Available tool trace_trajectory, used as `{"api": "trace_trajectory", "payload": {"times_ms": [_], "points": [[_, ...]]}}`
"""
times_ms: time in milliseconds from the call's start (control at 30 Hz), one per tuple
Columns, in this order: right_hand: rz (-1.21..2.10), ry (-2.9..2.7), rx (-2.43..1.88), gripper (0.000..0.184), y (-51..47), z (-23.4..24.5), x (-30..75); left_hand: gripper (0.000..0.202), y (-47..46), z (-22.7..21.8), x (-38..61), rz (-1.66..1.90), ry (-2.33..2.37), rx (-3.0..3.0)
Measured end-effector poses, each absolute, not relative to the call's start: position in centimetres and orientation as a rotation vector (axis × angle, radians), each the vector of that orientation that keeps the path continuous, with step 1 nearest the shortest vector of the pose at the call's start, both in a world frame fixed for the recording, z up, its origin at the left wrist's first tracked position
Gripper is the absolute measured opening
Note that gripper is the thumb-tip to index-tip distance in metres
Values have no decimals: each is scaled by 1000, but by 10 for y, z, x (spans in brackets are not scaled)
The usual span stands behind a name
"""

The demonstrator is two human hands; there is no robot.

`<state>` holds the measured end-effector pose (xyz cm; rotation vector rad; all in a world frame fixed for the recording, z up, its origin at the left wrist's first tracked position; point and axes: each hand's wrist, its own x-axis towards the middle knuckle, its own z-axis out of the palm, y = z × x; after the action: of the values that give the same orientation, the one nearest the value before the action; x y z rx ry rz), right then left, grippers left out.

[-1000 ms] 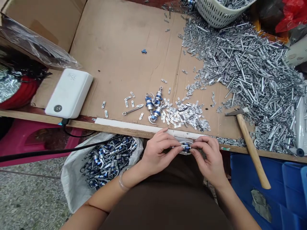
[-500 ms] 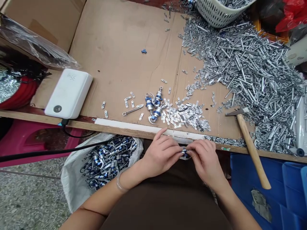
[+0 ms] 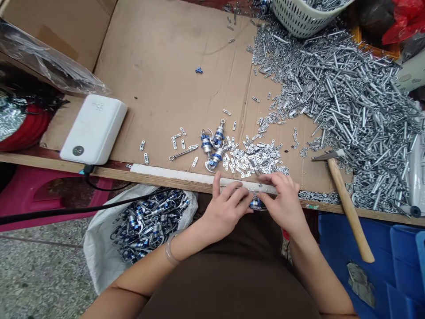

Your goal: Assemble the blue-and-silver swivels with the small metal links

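At the table's front edge, a blue-and-silver metal fitting (image 3: 255, 203) like the hooked ones on the table is pinched in my left hand (image 3: 226, 206), whose index finger points up and away from it. The fingers partly cover the fitting. My right hand (image 3: 282, 197) is just beside it, thumb close to the fitting and index finger apart, over the near side of a pile of small two-holed metal plates (image 3: 254, 155). Left of that pile lie several finished-looking blue-and-silver hook fittings (image 3: 212, 144) and an eye-ended metal rod (image 3: 183, 153).
A wooden-handled hammer (image 3: 348, 208) overhangs the front edge. Metal rods (image 3: 352, 93) are heaped at right, below a white basket (image 3: 299, 20). A white power bank (image 3: 94, 128) sits at left. Below the edge, a white sack (image 3: 94, 248) holds many hook fittings.
My right hand has moved up and its index finger has lifted away from the fitting toward the plates. My left hand has shifted slightly, still keeping the fitting.
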<state>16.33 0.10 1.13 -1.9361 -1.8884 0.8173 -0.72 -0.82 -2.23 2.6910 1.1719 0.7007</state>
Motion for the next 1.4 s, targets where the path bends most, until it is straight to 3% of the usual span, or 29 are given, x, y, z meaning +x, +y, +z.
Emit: {"api": "trace_trajectory", "payload": {"times_ms": [100,333,600,700,767,933,1100,1300,1400], "points": [[784,-1896,-1905,15,9,13,159,19,-8,-21,-7,673,1157,2695],[340,-1959,-1990,12,17,1,149,18,-8,-21,-7,651,1155,2722],[930,-2014,-1725,7,-4,21,187,11,-9,-23,-9,831,1170,2555],[982,-2067,-1658,19,-11,19,185,7,-9,-23,-9,920,1150,2507],[912,-2040,-1614,24,-15,16,177,7,-9,-23,-9,961,1138,2486],[648,-1806,-1752,5,-28,7,154,6,-8,-20,-9,982,1140,2446],[433,-1745,-2035,13,-35,-3,148,6,-8,-18,-9,958,1140,2425],[466,-1723,-2069,15,-36,-7,143,4,-6,-18,-9,969,1143,2406],[348,-1602,-2041,28,-24,-5,159,5,-6,-18,-9,970,1137,2414]]}}
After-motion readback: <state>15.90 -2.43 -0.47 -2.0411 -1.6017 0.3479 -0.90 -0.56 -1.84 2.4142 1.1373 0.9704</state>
